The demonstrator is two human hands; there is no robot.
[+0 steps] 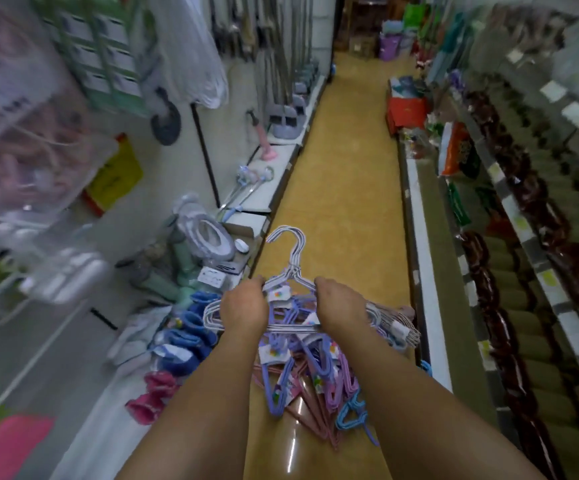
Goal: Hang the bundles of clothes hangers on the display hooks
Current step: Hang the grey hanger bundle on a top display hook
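Shop aisle, yellow floor [343, 140] running ahead, shelves [430, 265] on both sides, whole frame blurring a bit. Both arms are reaching forward and down over the aisle. Left hand [243, 308] is closing around the left shoulder of a white hanger bundle [291, 268]; right hand [341, 303] is clamping the right shoulder of the same bundle. Hands are sitting apart, one on each side of the neck, about equally near to it. Bundle's long axis is running left to right across the view, hook ends [286, 237] pointing up and away from the person, free of anything.

Under the hands a pile of more bundles [302, 368], purple, pink and blue, is lying on the floor, touching and tangling with each other. White bundle is sitting on top of or just above the pile; cannot tell if it is fully clear.

Display hooks for hanging: cannot pick them out clearly; left wall [184, 161] is carrying hanging goods, so probably that way. Judging the coming move as lift, turn left, present the hook ends to the wall. Risk: lower bundles snagging and coming up too.
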